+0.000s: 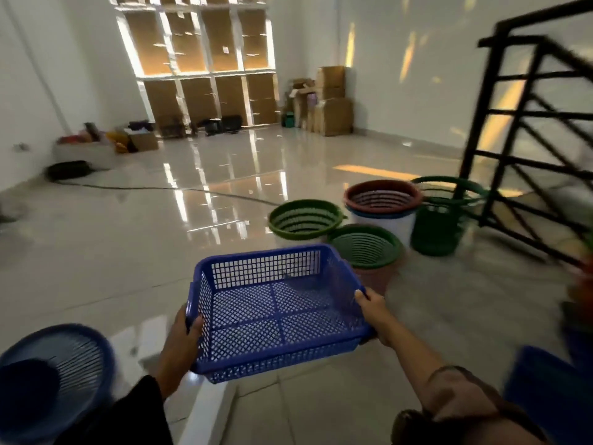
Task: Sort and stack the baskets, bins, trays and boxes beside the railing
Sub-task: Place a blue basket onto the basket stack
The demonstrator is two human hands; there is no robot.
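I hold a blue rectangular mesh tray (272,306) above the floor, tilted slightly. My left hand (184,335) grips its near left rim, thumb inside. My right hand (372,311) grips its right rim. Beyond the tray stand round baskets: an olive-green one (306,220), a dark green one (365,247) set on a reddish one, a brown one (383,195) on a white and blue stack, and a tall dark green bin (439,226) by the black railing (529,139). A blue round basket (54,377) sits at the lower left.
Cardboard boxes (330,101) are piled against the far wall by the papered window. Clutter and a box (141,141) lie at the far left wall. A cable (160,188) crosses the glossy tiled floor. A blurred blue bin (552,393) is at the lower right.
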